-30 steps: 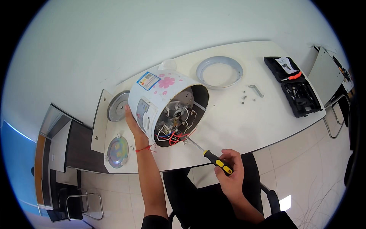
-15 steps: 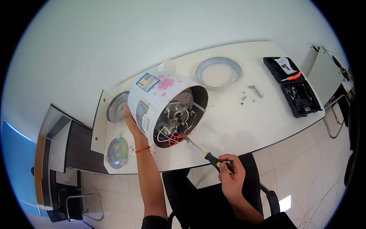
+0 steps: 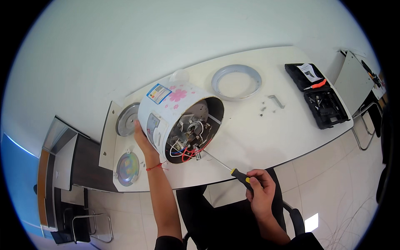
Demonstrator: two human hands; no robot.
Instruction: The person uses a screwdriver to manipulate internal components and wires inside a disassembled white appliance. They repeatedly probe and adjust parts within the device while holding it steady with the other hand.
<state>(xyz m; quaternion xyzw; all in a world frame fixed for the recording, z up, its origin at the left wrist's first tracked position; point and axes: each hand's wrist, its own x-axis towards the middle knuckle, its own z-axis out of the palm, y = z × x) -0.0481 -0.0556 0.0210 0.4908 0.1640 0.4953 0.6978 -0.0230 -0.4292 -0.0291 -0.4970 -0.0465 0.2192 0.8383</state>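
A white rice cooker body (image 3: 162, 110) with pink flowers lies tilted on its side, its open underside facing me. Inside it show metal parts, a white wire and red and blue wires (image 3: 188, 155). My left hand (image 3: 143, 141) supports the cooker at its left side, the fingers partly hidden behind it. In my right hand (image 3: 261, 191) is a screwdriver (image 3: 240, 176) with a black and yellow handle. Its long shaft points up and left into the cooker's lower opening, near the wires; I cannot tell exactly what the tip touches.
On the white table (image 3: 250, 137) lie a grey ring (image 3: 236, 82), a metal bracket (image 3: 276, 101) and several screws (image 3: 262, 109). A black tool case (image 3: 327, 106) stands open at the right. Left are a round metal plate (image 3: 127, 119) and a shiny disc (image 3: 127, 168). A black chair (image 3: 225, 221) is below.
My right hand and the screwdriver handle have shifted slightly right and down. The cooker appears a little further left, and the view has moved slightly.
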